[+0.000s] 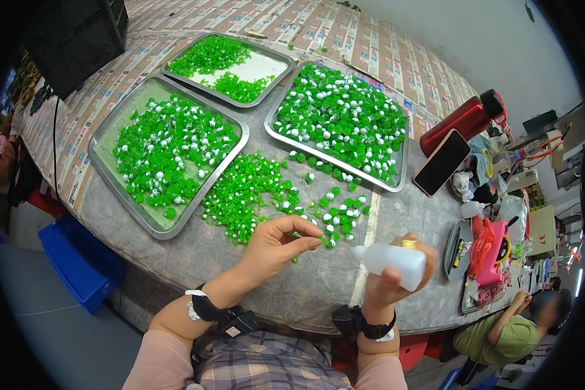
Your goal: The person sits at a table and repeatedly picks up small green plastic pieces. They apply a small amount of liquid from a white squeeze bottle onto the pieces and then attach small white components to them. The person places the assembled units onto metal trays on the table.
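Note:
My left hand (281,246) is closed in a pinch, thumb against forefinger, on a small green plastic piece (325,241) partly hidden by the fingertips. My right hand (403,270) wraps round a translucent white squeeze bottle (391,261), tilted so that its nozzle points left toward the pinched piece, with a gap between them. Just beyond the left hand lies a loose heap of small green pieces (240,192), some with white tips. Round green pieces with white eyeball-like balls (344,214) are scattered to the right of that heap.
Metal trays of green and white pieces stand beyond: a left tray (97,153), a back tray (287,65) and a right tray (404,162). At right, a phone (442,162) leans by a red bottle (458,123). A pink tool (493,257) lies nearby; a person in green (507,338) sits beyond.

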`<state>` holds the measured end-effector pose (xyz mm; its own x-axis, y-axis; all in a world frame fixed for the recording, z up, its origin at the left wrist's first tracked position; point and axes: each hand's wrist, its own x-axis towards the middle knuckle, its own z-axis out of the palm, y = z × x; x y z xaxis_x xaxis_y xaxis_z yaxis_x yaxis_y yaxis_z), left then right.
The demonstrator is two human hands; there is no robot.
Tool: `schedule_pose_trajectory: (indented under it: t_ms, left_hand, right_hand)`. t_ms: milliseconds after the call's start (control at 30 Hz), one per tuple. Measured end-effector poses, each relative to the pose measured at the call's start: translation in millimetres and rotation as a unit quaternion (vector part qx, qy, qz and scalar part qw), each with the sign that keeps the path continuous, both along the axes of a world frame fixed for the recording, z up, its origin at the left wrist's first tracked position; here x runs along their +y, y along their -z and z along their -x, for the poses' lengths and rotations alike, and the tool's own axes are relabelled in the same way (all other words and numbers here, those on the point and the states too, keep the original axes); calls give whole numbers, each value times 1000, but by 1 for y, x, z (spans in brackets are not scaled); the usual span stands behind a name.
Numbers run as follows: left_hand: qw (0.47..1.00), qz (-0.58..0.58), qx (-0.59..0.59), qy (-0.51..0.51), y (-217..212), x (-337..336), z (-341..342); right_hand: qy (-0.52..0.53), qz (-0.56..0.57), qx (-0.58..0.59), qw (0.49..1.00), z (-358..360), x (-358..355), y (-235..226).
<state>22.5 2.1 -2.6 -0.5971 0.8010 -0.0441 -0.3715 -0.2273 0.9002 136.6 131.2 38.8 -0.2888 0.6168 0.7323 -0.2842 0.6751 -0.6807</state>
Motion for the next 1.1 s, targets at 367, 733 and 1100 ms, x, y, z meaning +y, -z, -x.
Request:
schedule_pose_trajectory:
  t_ms: [367,733,1100]
  left_hand:
    - [1000,-6,-18,-22,-4,0,2]
    - [999,10,-35,-37,-4,-1,4]
    - [997,-34,-67,-4,-4,-1,6]
  right_hand:
    - [2,208,-203,957,-19,112,19]
    - [259,-142,-301,907,-21,88,-5]
    - [-170,-90,-523,830,8,38,4]
